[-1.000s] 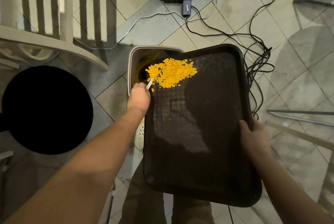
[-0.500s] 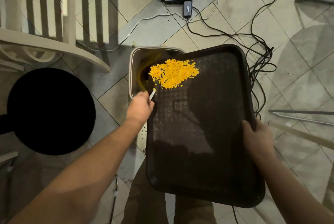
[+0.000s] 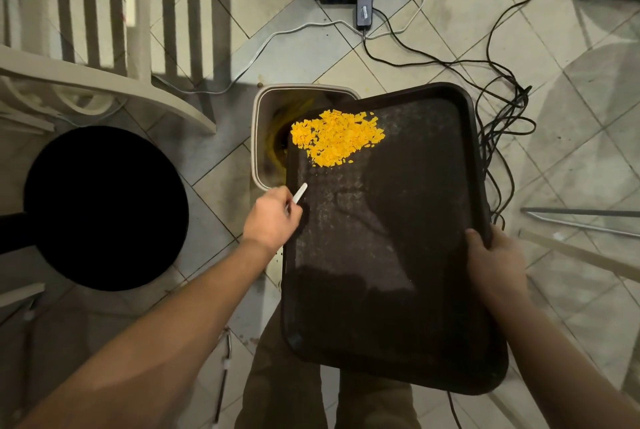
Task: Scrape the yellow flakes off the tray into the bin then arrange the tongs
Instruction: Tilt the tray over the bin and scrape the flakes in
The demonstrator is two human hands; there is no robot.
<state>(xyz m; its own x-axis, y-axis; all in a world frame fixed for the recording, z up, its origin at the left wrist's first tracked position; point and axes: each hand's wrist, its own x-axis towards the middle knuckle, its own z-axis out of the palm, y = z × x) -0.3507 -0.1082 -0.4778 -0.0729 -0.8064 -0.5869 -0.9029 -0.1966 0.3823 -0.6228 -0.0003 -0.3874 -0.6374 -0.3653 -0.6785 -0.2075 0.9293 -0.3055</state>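
Pulled back toward the body since a second ago, the left hand point(image 3: 268, 221) now sits at the near left rim of the one dark tray point(image 3: 398, 273), well apart from the single heap of yellow flakes point(image 3: 337, 138) it was touching, its grip pinching one thin white scraper point(image 3: 300, 192). One tray is tilted over the one bin point(image 3: 263, 138) on the floor, its far left corner above the opening where the heap lies; the right hand point(image 3: 495, 255) clamps the right rim. Scraping looks unfinished: the heap remains aboard, and no tongs are identifiable.
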